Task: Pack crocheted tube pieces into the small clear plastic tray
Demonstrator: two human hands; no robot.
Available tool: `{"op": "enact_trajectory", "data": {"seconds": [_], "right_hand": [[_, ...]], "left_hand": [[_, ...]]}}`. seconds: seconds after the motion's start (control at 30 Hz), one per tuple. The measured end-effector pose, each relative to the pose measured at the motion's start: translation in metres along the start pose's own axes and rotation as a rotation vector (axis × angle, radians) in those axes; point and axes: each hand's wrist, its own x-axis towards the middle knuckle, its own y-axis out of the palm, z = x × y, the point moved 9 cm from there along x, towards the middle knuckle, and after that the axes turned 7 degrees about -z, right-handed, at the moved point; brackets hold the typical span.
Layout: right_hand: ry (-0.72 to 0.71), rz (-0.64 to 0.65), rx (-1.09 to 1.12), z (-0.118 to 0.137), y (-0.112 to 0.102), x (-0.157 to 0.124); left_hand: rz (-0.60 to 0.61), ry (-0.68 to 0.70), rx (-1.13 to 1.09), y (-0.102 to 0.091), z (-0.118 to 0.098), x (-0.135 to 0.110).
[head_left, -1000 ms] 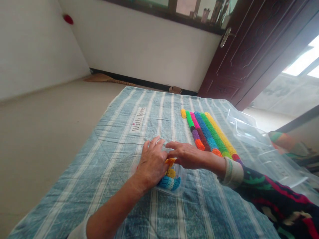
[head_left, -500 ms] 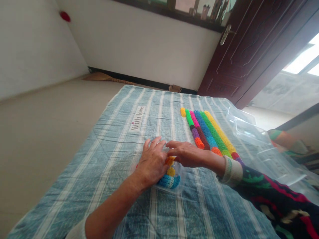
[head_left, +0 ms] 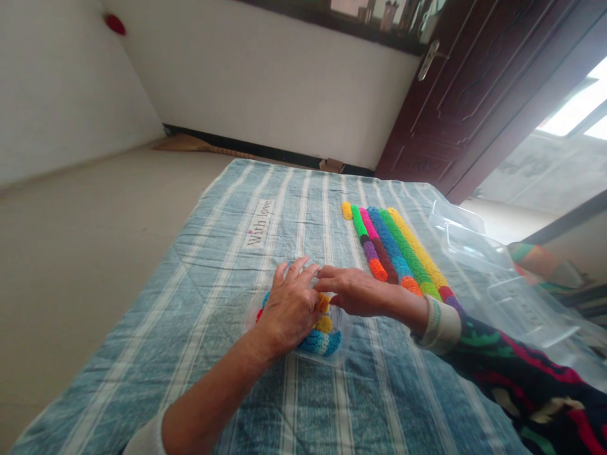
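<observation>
My left hand [head_left: 290, 306] lies flat with fingers spread on the clear lid of a small plastic box [head_left: 339, 349] on the striped blue cloth. Inside the box show rolled crochet pieces [head_left: 324, 338] in blue, yellow and orange. My right hand [head_left: 353, 289] rests on the same lid from the right, fingers stretched out and touching the left hand's fingertips. Neither hand grips anything.
A row of long colourful crochet rolls [head_left: 393, 249] lies on the striped cloth [head_left: 227, 253] to the right of my hands. Clear plastic boxes and lids [head_left: 497, 278] sit at the right edge. A dark wooden door [head_left: 469, 95] and white walls stand behind.
Both hands stay on the box lid; the left hand has shifted slightly, so a bit of the box's left side shows. The view has tilted a little.
</observation>
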Motion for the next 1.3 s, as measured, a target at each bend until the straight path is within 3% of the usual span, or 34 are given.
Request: {"op": "enact_trajectory", "data": {"seconds": [0.17,0.73,1.1,1.3], "right_hand": [[0.055,0.026,-0.018,-0.003,0.002,-0.003],[0.022,-0.032,-0.031,-0.006,0.002,-0.003],[0.038,0.027,-0.187,0.000,0.001,-0.003],[0.031,0.046,-0.269,0.001,0.006,0.002]], "left_hand": [[-0.026,0.002,0.000,-0.001,-0.002,0.001],[-0.035,-0.003,-0.008,-0.006,0.000,0.002],[-0.122,-0.009,-0.005,-0.009,0.014,0.000],[-0.086,-0.008,0.022,-0.003,0.014,-0.001]]}}
